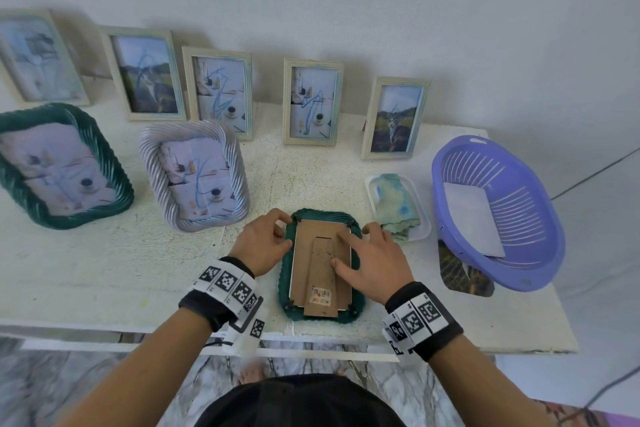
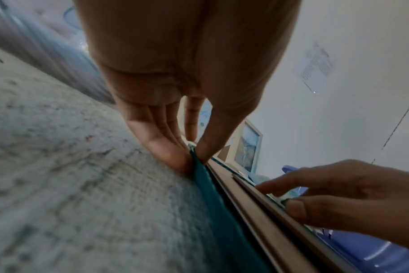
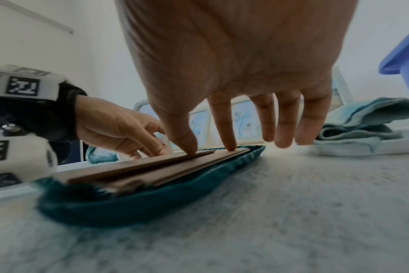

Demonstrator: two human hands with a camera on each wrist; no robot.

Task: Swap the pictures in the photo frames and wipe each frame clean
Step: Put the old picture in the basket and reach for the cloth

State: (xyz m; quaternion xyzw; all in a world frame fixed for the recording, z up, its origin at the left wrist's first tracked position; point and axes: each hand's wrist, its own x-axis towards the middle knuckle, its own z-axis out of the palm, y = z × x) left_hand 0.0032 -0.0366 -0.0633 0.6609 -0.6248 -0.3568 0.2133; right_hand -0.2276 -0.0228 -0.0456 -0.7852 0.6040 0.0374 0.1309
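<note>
Head view looks steeply down and forward from above the tabletop (image 1: pixel 104 274), wide-angle, taking in both hands, the wall and the floor under the near edge; left wrist view sits very low beside the tabletop (image 2: pixel 70 194), looking along the left hand (image 2: pixel 175 77) toward the wall, extremely close, blurred; right wrist view also low, just over the tabletop (image 3: pixel 292 212), facing along the right hand (image 3: pixel 234 64) toward the wall; all three share the face-down green frame (image 1: pixel 287 291) (image 2: pixel 213 203) (image 3: pixel 140 206); each wrist view also catches the opposite hand.
</note>
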